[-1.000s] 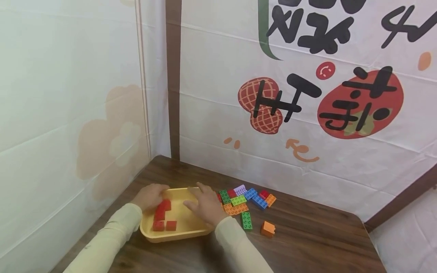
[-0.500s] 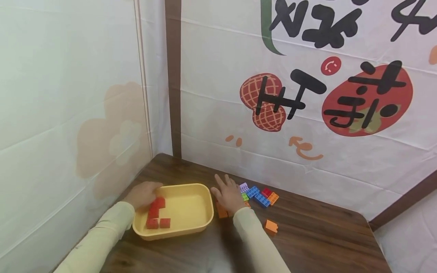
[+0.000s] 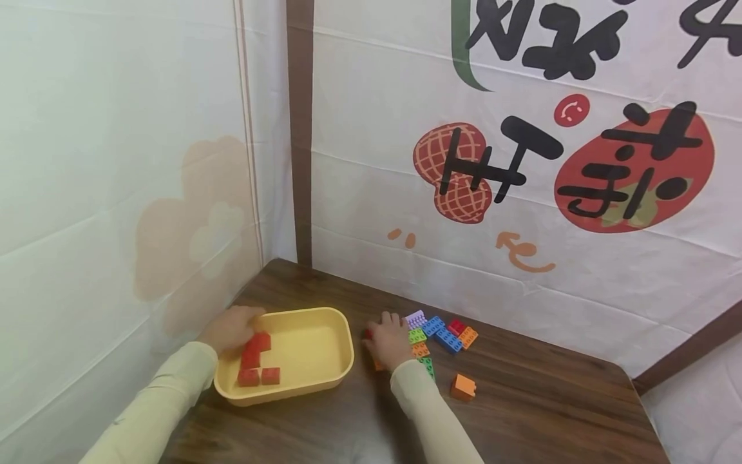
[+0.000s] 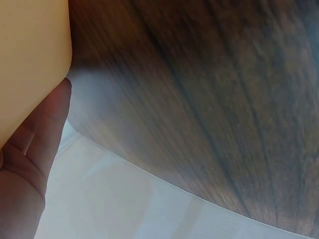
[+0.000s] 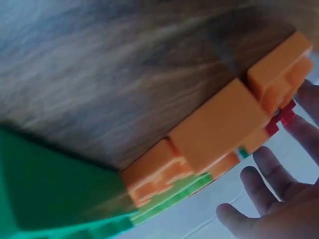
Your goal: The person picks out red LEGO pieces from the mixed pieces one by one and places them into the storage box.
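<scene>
On the left of the dark wooden table stands a yellow tray (image 3: 313,380) with several red toy bricks (image 3: 249,377) grouped at its left. My left hand (image 3: 232,327) grips the tray's left rim; in the left wrist view its fingers (image 4: 50,124) lie along the outer wall. My right hand (image 3: 390,343) is over the near-left part of the loose brick pile. In the right wrist view, its spread fingertips (image 5: 294,122) are right at a red brick (image 5: 285,115) behind orange bricks (image 5: 219,127). In the head view the hand hides part of the pile.
Right of my right hand lie purple, lime and orange bricks, two blue bricks (image 3: 448,339), a red one (image 3: 456,327) and a green one (image 3: 427,367). A single orange brick (image 3: 464,386) sits apart, nearer me. Printed cloth walls (image 3: 359,161) border the table behind and left.
The tray has shifted left with my left hand on it. My right hand has left the tray and moved right onto the brick pile, then lowered among the bricks.
</scene>
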`<state>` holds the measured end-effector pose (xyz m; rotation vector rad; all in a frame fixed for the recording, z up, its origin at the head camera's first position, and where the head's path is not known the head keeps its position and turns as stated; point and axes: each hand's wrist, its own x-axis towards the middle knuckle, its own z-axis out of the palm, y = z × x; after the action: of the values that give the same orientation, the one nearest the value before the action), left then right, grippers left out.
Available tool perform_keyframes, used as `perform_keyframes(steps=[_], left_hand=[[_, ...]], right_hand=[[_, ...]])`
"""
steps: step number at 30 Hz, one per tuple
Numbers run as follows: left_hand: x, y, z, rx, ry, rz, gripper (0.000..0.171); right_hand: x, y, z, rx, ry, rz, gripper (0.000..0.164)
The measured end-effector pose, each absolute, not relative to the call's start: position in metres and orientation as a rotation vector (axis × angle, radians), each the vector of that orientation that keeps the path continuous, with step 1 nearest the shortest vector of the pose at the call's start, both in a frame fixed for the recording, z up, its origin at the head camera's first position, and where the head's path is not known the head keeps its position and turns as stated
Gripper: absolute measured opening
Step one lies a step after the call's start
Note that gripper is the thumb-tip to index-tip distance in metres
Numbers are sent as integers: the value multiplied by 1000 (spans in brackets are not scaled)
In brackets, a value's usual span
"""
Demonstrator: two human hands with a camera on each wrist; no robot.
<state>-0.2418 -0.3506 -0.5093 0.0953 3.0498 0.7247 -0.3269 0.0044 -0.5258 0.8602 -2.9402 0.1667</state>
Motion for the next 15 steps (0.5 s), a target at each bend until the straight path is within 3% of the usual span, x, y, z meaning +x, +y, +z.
perform_keyframes(steps=[6, 11, 15], left_hand=[[-244, -349, -509, 103, 3068, 715, 43], [-244, -349, -510, 98, 3065, 713, 42], [-243, -349, -511, 73, 3050, 718, 42]], right_hand=[[-318, -6, -524, 1013, -2875, 93, 26], [-316, -11, -525, 929, -2888, 121, 33], [-317, -12, -527, 896, -2921, 148, 28]])
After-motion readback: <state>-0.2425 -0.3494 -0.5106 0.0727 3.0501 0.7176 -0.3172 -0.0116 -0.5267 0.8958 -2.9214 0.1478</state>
